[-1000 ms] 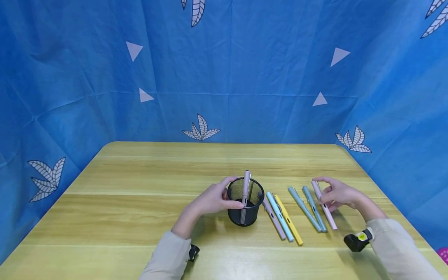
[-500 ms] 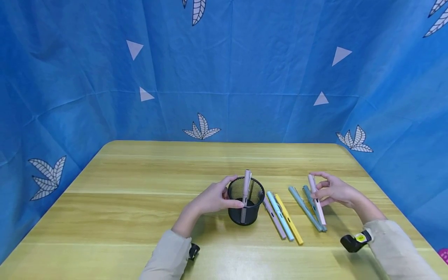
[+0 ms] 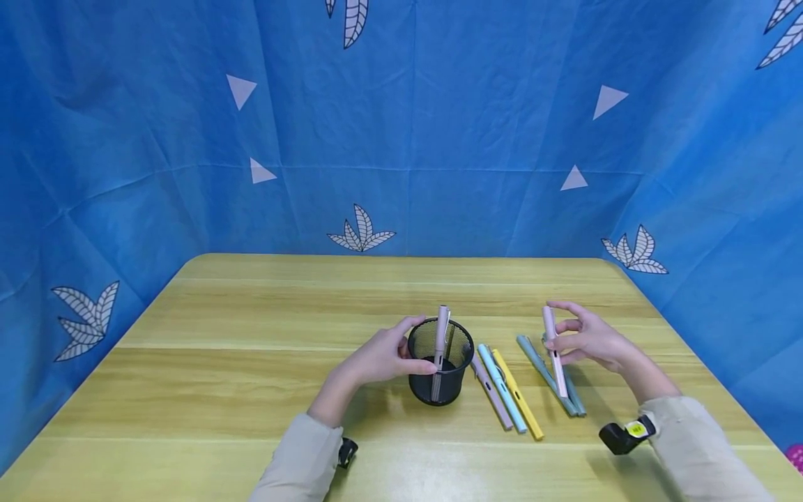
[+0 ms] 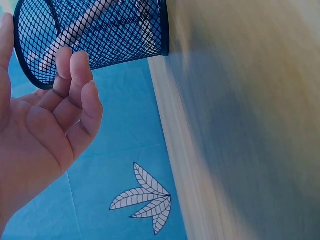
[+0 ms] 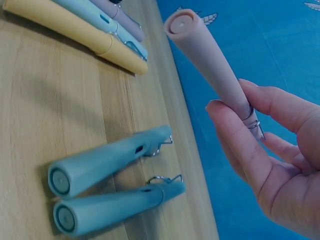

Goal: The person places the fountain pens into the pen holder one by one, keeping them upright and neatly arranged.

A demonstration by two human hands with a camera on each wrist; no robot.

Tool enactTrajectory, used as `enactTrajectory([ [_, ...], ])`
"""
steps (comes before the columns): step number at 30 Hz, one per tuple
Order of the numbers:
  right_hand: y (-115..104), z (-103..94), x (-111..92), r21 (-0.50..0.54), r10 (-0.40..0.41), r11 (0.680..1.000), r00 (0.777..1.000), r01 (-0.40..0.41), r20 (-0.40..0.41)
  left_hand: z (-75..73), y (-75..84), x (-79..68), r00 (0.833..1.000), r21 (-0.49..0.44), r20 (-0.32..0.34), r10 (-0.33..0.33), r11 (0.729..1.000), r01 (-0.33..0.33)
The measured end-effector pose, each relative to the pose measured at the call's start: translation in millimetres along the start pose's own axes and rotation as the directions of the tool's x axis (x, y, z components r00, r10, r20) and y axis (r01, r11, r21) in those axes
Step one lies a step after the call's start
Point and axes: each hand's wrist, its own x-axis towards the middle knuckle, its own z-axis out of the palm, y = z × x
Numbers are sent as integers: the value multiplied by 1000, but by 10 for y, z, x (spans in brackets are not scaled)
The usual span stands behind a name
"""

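A black mesh pen holder [image 3: 433,394] stands upright on the table, steadied by my left hand [image 3: 379,359], whose thumb and fingers curl round its rim. One pale purple pen [image 3: 442,328] leans inside it, clip end up. My right hand [image 3: 592,341] pinches a pale pink pen [image 5: 215,67] between thumb and fingers. In the right wrist view that pen is raised off the table, its round end toward the camera. Two teal pens [image 5: 110,160] lie below it. Left of them lie a purple pen [image 3: 492,394], a light blue pen [image 3: 503,387] and a yellow pen [image 3: 517,394].
The wooden table [image 3: 251,335] has rounded far corners. A blue cloth [image 3: 401,125] with leaf and triangle prints hangs behind it and along the sides. Each wrist wears a small black camera [image 3: 624,438].
My right hand has lifted the pink pen from the table and carried it left, over the teal pens. The left hand and pen holder stay in place.
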Motion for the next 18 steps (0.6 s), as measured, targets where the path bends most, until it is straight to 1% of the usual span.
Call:
enactTrajectory([
  [5,12,32,15,32,-46,998,999,46,-7,4,-10,0,1000,-5,0,3,1000,-3],
  [10,5,89,32,11,-98,995,995,98,-15,9,-27,0,1000,3,2,17,1000,-17],
  [18,-68,205,78,-32,-144,989,986,142,-89,6,-27,1,1000,5,-6,16,1000,-16],
])
